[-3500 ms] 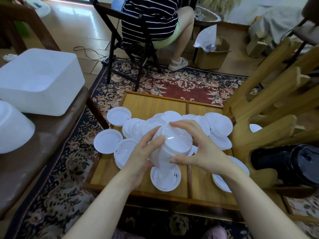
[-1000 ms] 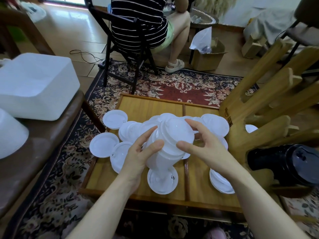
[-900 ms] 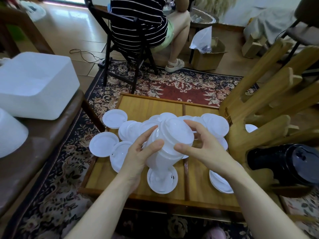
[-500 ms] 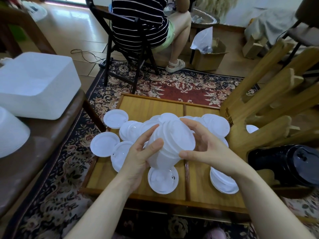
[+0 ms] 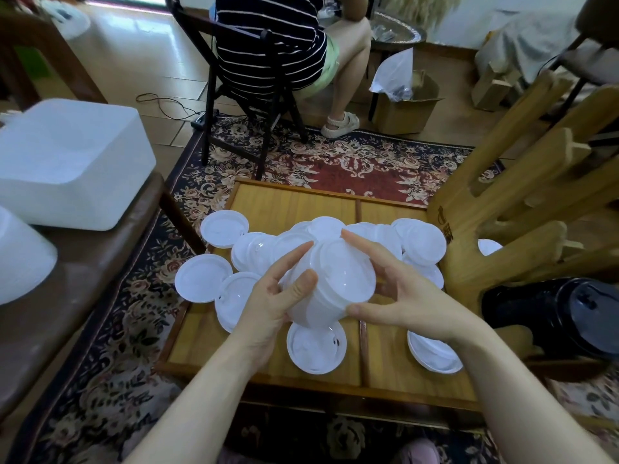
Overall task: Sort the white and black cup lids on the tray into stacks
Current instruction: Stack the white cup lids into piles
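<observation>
Held item: stack of white lids [image 5: 330, 286], gripped between both my hands above the tray [image 5: 294, 204].
Left hand [image 5: 274, 293]: fingers and thumb curled round the stack's left side and lower part.
Right hand [image 5: 400, 289]: fingers round the far rim, thumb at the near edge of the top lid.
Long axis: the stack tilts, top toward my right and away from me, base down toward my left wrist.
Loose white lids [image 5: 422, 242]: just beyond my hands, overlapping; one lid [image 5: 316, 346] directly beneath the stack; a small pile [image 5: 432, 356] below my right wrist.
Nearer hand: the right, I judge, for the far-right lids.
Black lids [image 5: 569, 309]: a dark stack to my right, off the tray, partly behind a wooden rack [image 5: 502, 209].
Hidden: the stack's count, and any lids under my hands.
</observation>
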Motion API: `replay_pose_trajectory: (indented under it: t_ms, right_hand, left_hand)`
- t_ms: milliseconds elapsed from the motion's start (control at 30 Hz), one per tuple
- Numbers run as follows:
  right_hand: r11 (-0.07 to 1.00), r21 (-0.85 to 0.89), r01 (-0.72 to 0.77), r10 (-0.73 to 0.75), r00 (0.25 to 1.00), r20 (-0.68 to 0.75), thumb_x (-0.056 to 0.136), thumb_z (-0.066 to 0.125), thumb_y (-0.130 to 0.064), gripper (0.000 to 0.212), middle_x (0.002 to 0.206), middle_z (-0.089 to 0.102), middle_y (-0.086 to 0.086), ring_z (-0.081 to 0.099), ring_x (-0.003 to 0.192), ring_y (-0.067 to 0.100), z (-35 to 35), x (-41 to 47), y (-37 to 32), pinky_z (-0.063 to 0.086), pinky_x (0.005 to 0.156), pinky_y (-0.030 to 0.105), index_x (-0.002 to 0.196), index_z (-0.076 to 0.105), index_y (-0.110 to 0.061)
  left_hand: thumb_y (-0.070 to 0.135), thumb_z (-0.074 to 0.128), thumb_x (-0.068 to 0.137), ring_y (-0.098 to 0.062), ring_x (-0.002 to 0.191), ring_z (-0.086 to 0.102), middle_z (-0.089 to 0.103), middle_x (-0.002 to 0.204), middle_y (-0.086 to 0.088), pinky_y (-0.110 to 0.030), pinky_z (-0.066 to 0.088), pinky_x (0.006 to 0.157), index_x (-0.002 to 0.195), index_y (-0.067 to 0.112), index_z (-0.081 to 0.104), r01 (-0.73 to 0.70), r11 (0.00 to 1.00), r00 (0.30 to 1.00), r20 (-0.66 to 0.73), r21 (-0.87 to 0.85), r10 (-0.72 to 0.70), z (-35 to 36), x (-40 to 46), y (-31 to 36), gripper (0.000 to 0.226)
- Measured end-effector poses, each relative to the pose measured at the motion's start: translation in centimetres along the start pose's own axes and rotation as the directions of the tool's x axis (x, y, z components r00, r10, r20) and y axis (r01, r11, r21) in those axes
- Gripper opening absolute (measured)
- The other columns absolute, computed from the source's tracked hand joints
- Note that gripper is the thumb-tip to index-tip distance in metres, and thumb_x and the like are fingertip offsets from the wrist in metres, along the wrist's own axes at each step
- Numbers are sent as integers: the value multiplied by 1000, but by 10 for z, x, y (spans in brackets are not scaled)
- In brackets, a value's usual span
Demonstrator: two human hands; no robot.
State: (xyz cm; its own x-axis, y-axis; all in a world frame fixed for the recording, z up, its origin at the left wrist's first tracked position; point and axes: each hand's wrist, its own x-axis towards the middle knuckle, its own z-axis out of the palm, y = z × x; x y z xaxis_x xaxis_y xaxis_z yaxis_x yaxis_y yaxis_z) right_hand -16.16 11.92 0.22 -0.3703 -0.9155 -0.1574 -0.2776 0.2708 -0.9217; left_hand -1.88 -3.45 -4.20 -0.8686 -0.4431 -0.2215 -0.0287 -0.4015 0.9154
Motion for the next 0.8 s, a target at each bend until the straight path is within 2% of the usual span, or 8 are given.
replay_pose_trajectory:
  t_ms: [67, 167, 300, 433, 567, 700, 800]
  right_hand:
    - [1000, -12, 7, -7, 1000, -16, 81, 79, -19, 83, 142, 44, -23, 40, 135, 2, 1, 1, 1, 42, 110, 35, 146, 34, -45]
    - [999, -32, 19, -20, 998, -53, 75, 80, -36, 82, 142, 44, -25, 41, 135, 3, 4, 2, 1, 41, 111, 38, 144, 37, -45]
    - [995, -88, 54, -61, 995, -78, 75, 80, -35, 84, 138, 44, -29, 41, 134, 4, 9, 5, 2, 39, 112, 39, 146, 35, -39]
    - [994, -94, 59, -66, 995, -75, 76, 80, -33, 85, 138, 42, -30, 40, 135, 3, 13, 4, 4, 38, 113, 39, 147, 33, -41]
    - [998, 59, 35, -31, 997, -75, 77, 81, -37, 85, 143, 42, -25, 44, 133, 3, 17, 6, 2, 43, 110, 39, 146, 32, -47]
    - [975, 220, 11, 10, 995, -96, 81, 66, -48, 83, 153, 28, -28, 32, 138, -8, 21, 8, 1, 33, 117, 35, 149, 19, -51]
    - [961, 276, 9, 10, 998, -69, 82, 63, -49, 78, 151, 36, -25, 34, 139, -2, 23, 9, 2, 38, 113, 37, 149, 23, -48]
  left_hand:
    - [63, 87, 52, -13, 119, 64, 68, 129, 10, -40, 56, 95, 122, 43, 68, -2, 1000, 1000, -8, 0, 2, -1, 0, -1, 76]
    - [51, 78, 62, -14, 119, 65, 68, 129, 9, -43, 55, 97, 126, 39, 67, 4, 1000, 1000, -12, -5, -4, -2, 0, -1, 65]
    - [48, 77, 63, -14, 119, 64, 68, 130, 8, -46, 54, 99, 129, 35, 65, 3, 1000, 1000, -15, -10, -4, -4, 0, -1, 68]
    - [46, 77, 63, -17, 120, 64, 68, 131, 6, -49, 53, 100, 130, 31, 66, 4, 1000, 999, -38, -24, -5, -6, 1, -1, 69]
    - [43, 74, 72, -20, 123, 62, 67, 132, 3, -50, 53, 98, 133, 28, 64, 17, 998, 999, -46, -53, -19, -4, 0, -1, 64]
    - [39, 63, 79, -20, 120, 62, 69, 127, 5, -43, 52, 90, 132, 26, 64, 10, 992, 997, -76, -124, -20, -3, -1, 3, 55]
    - [40, 61, 81, -23, 124, 59, 68, 129, 5, -43, 52, 90, 134, 26, 62, -4, 993, 997, -83, -115, -6, -4, -2, 4, 55]
